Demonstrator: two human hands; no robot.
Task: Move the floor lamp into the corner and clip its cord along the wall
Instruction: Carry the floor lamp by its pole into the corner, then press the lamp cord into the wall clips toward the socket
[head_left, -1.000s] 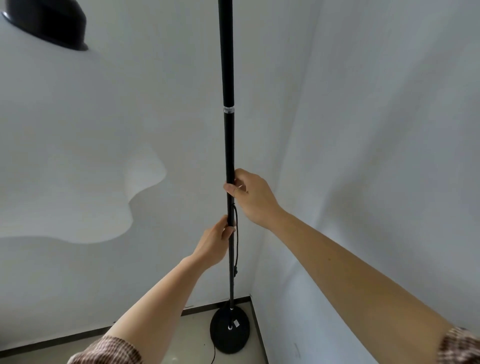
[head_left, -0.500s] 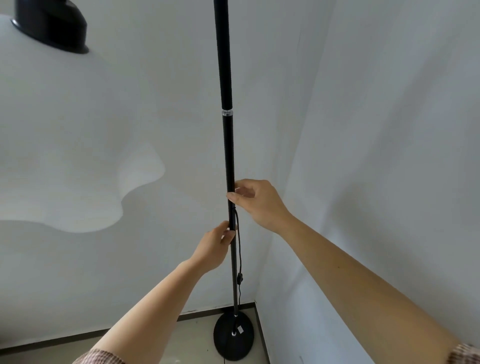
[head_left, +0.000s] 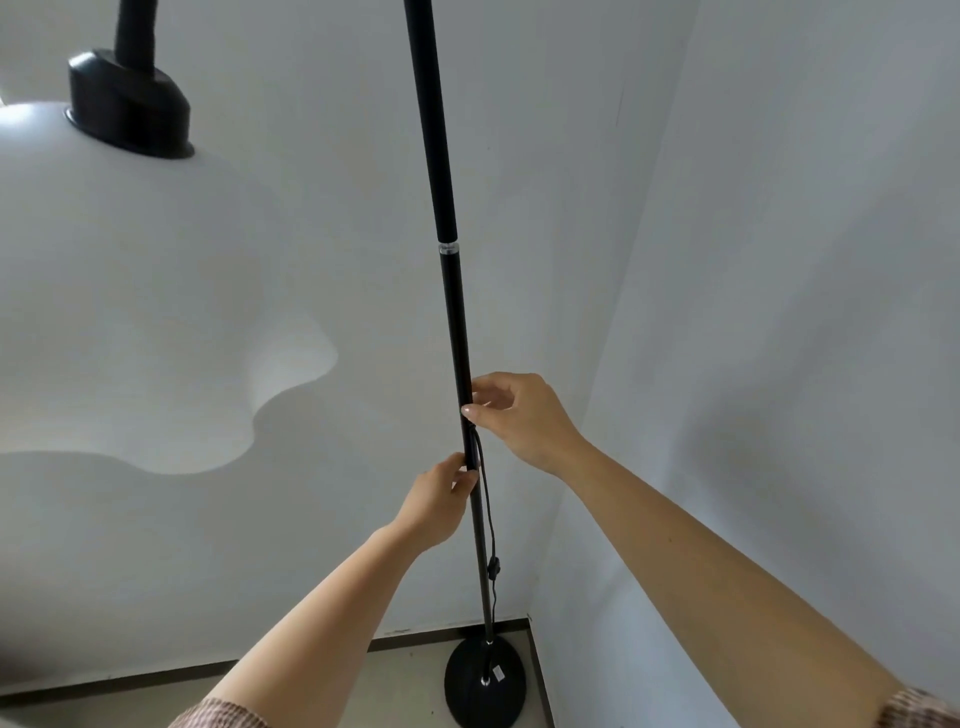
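My right hand (head_left: 519, 415) has slid lower on the lamp pole (head_left: 457, 332) in the past second, its fingers loosely pinching it, while my left hand (head_left: 441, 504) closes around the pole just below. The cord (head_left: 488, 525) dangles beside the pole, unclipped. The base (head_left: 485, 680) already sits on the floor (head_left: 395, 686) in the corner, near both walls. The white shade (head_left: 130, 312) hangs at left, crowding my view.
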